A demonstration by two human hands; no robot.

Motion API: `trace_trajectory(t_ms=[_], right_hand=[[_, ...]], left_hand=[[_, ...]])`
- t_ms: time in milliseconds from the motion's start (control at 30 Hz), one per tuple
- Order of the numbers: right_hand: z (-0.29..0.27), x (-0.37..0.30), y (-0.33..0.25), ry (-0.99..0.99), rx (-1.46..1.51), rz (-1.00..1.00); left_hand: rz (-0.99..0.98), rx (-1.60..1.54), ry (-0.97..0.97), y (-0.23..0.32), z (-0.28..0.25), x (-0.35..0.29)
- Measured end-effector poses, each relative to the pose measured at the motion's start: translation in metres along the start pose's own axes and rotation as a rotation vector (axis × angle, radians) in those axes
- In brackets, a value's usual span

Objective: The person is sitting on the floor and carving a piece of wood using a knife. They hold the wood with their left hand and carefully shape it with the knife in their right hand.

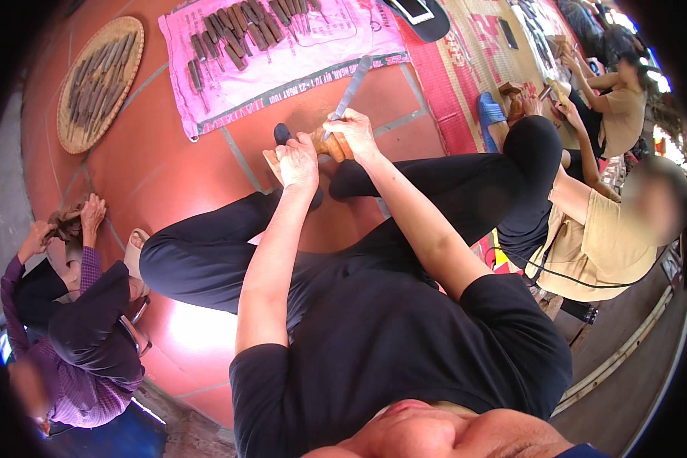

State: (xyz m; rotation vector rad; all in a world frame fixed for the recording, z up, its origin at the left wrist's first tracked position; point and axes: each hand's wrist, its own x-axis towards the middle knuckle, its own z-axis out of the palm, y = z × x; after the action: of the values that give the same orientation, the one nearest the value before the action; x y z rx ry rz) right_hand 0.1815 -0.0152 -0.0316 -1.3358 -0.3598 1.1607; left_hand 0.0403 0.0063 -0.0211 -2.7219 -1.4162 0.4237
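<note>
Here the carved wooden piece (333, 147) is clasped by the left hand (298, 162); a grey tool (349, 89) is pinched by the right hand (354, 133)!

The carved workpiece (336, 147) is smooth brown wood with a slight sheen; the long hand tool (349, 93) shows a dull grey, metal-like finish. Floor tiles (191, 168): smooth, glossy. Tray (135, 46): woven plant fibre, matt. Pink sheet (305, 59): creased, fabric-like. Trousers (206, 243): matt black cloth.

Wooden carving (336, 146): partly covered by the left hand (298, 162) and right hand (353, 134).
Dark cap (435, 30): cropped at top.
Co-workers' faces (656, 200): blurred.
</note>
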Motion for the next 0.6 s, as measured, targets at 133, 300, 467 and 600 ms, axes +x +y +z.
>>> trace_trajectory(t_ms=[133,300,467,600], right_hand=[[0.003,0.004,-0.012,0.112,0.061,0.009],[0.000,0.000,0.000,0.045,0.068,-0.011],[-0.002,0.007,0.007,-0.009,0.015,0.000],[0.004,0.008,-0.006,0.142,0.130,-0.004]], left_hand=[[-0.012,-0.026,-0.017,0.002,-0.002,0.000],[-0.009,0.022,-0.013,0.002,-0.002,0.000],[-0.006,-0.037,-0.035,0.000,-0.003,0.003],[-0.011,0.032,0.142,0.000,-0.002,0.000]])
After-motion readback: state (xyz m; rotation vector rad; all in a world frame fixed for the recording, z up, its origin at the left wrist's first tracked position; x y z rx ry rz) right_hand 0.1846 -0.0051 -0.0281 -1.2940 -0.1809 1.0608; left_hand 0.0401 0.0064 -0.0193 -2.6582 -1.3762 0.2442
